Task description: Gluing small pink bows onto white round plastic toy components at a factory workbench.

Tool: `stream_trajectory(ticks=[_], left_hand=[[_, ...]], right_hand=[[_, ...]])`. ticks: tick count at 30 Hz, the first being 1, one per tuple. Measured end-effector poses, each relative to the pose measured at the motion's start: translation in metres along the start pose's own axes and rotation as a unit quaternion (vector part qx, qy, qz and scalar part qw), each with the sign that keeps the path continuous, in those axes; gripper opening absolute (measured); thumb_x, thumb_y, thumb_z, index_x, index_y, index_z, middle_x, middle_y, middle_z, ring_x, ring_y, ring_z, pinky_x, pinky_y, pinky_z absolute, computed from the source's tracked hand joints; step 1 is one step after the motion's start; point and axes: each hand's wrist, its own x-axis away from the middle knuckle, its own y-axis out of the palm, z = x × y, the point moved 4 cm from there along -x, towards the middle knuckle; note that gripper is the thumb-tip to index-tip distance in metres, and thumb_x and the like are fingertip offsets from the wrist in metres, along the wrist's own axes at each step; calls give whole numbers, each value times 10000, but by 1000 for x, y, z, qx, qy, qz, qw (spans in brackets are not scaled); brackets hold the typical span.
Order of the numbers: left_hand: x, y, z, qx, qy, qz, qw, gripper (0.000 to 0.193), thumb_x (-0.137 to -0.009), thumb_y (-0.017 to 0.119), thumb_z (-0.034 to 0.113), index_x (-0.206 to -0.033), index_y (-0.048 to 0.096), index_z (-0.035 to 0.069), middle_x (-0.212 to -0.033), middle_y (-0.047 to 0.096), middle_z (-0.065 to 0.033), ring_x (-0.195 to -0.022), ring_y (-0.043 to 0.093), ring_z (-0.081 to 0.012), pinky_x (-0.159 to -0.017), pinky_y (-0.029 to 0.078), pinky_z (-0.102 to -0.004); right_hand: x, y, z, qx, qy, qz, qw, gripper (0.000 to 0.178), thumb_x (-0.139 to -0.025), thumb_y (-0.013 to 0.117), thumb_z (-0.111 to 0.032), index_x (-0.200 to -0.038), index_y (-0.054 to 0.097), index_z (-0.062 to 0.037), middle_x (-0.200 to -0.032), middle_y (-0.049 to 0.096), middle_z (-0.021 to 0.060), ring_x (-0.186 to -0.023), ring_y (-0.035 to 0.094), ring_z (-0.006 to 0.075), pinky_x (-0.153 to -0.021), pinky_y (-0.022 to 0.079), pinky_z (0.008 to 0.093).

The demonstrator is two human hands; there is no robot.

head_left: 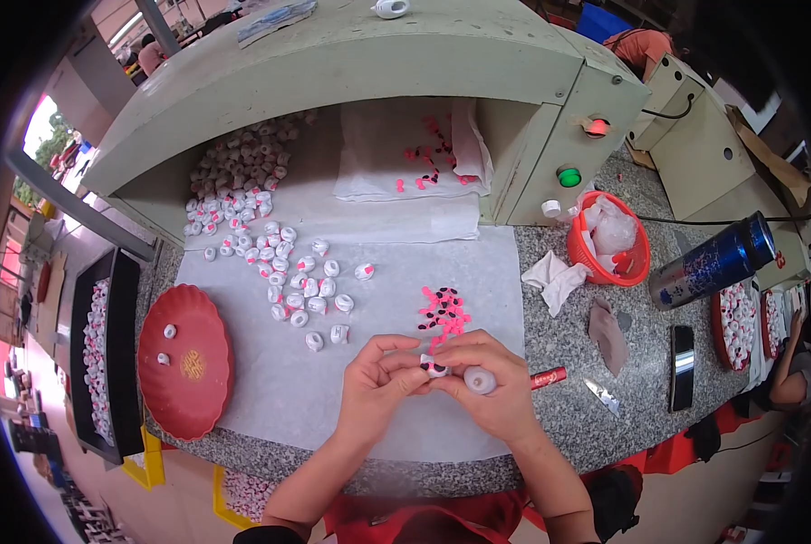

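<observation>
In front of my chest, my left hand [375, 381] pinches a small white rounded piece [434, 365] with black and pink spots. The fingers of my right hand [498, 385] meet it from the other side. A whitish round-ended thing, perhaps a small bottle [480, 381], is tucked in my right hand; most of it is hidden. Just beyond my fingers lies a pile of tiny pink and black parts [444, 313] on the white sheet [279, 390]. Many similar small white pieces [302, 288] with pink marks are scattered farther left.
A grey-green open-fronted housing [405, 68] stands behind, holding more white pieces. A red scalloped dish [186, 408] is at the left, beside a black tray [126, 363]. To the right are a red basket [641, 272], blue bottle [714, 263], phone [683, 367], blade [602, 395] and red tube [548, 377].
</observation>
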Motion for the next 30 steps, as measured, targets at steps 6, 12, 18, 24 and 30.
stream_trajectory(ticks=[6,12,18,24,30], left_hand=[[6,7,9,-103,139,-65,983,323,-754,596,-89,-1063,517,-40,-917,609,-139,-860,610,-184,-735,517,-266],[9,2,6,-143,155,-90,973,267,-734,615,-94,-991,557,-53,-927,608,-140,-847,613,-179,-738,520,-274],[-3,3,8,-9,20,-41,999,259,-736,589,-119,-986,564,-57,-964,607,-132,-870,605,-168,-760,509,-273],[-3,-4,4,-2,36,0,999,300,-750,549,-137,-1038,556,-53,-1012,594,-132,-959,573,-169,-824,484,-283],[2,5,7,-43,96,-13,994,323,-759,534,-139,-1070,545,-51,-1085,548,-147,-1004,549,-188,-865,469,-289]], right_hand=[[2,-5,8,-130,77,-47,987,234,-668,683,55,-883,612,-3,-904,590,100,-797,569,120,-667,459,219],[3,-3,16,-207,167,-99,959,222,-670,686,54,-871,608,6,-869,595,95,-768,571,121,-649,463,224],[2,1,13,-42,-31,-47,998,250,-669,678,62,-901,611,-1,-947,578,95,-718,564,98,-607,461,221],[3,6,-1,16,-3,17,1000,277,-670,641,89,-928,611,-6,-995,562,93,-707,561,92,-601,458,212],[8,5,9,-28,46,30,998,290,-672,608,106,-941,604,-2,-985,555,92,-713,561,98,-617,453,203]])
